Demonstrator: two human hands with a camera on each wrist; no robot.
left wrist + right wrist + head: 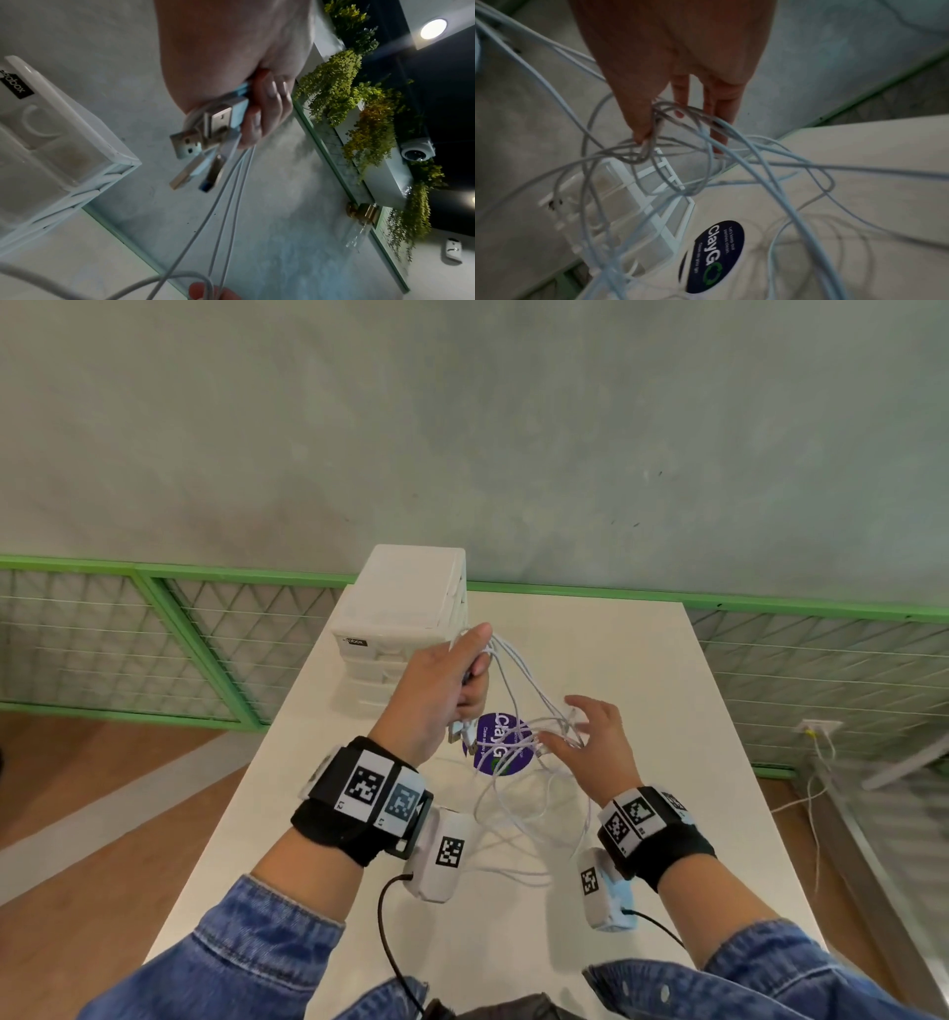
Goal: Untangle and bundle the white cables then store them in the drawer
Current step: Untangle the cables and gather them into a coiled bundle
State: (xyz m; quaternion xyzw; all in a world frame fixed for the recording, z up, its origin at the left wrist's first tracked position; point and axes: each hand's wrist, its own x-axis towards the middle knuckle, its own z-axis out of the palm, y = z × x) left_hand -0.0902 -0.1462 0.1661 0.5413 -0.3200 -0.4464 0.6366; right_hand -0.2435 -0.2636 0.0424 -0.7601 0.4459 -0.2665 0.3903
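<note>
Several tangled white cables hang between my two hands over the white table. My left hand is raised beside the white drawer unit and grips a bunch of cable ends. In the left wrist view their USB plugs stick out below the curled fingers. Lower and to the right, my right hand is spread inside the knot, its straight fingers threaded through cable loops. Slack loops lie on the table. All drawers look closed.
A round purple sticker lies flat on the table under the cables. The drawer unit stands at the table's far left corner. Green mesh fencing runs behind the table. A wall outlet with a cord is off to the right.
</note>
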